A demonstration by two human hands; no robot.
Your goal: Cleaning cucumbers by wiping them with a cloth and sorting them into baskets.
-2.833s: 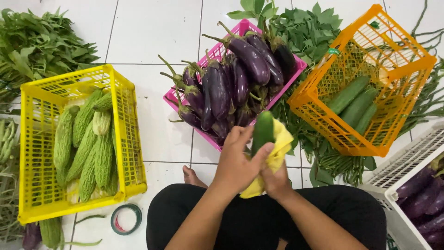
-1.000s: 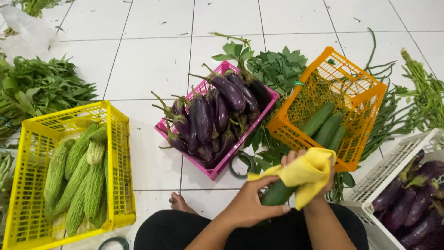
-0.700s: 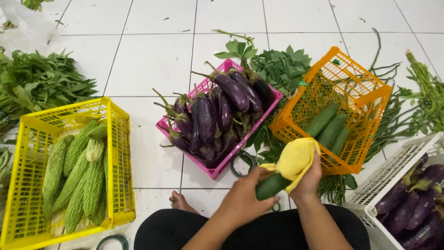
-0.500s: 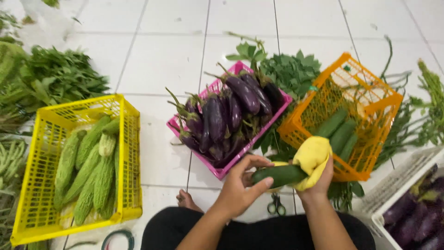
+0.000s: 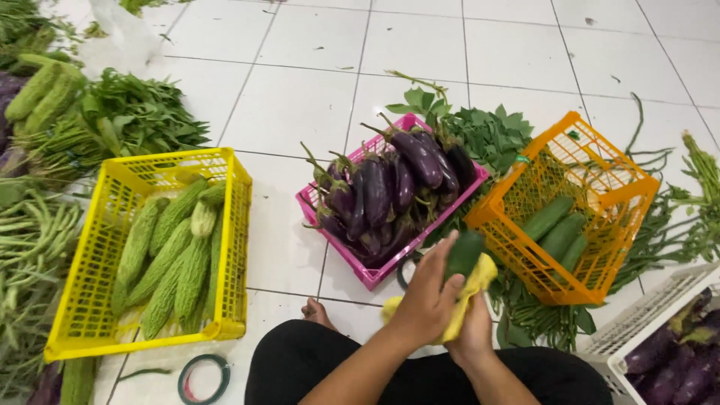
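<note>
I sit on a white tiled floor. My left hand (image 5: 426, 301) grips a dark green cucumber (image 5: 463, 253), held upright just above my lap. My right hand (image 5: 474, 335) is below and beside it, holding a yellow cloth (image 5: 480, 279) pressed against the cucumber's lower part. Right of my hands stands an orange basket (image 5: 525, 247) with a few cucumbers (image 5: 553, 225) lying in it. Just ahead of my hands is a pink basket (image 5: 352, 259) piled with purple eggplants (image 5: 390, 187).
A yellow basket (image 5: 97, 330) with bitter gourds (image 5: 176, 255) stands at the left. Leafy greens (image 5: 135, 116) and long beans (image 5: 30, 247) lie at the far left, more greens (image 5: 487, 135) behind the baskets. A white crate (image 5: 637, 337) of eggplants is at bottom right. A tape roll (image 5: 202, 379) lies near my knee.
The cucumber has turned from lying sideways to standing upright in my left hand. The yellow cloth has slid from its end down to its lower part. My view shifted slightly left.
</note>
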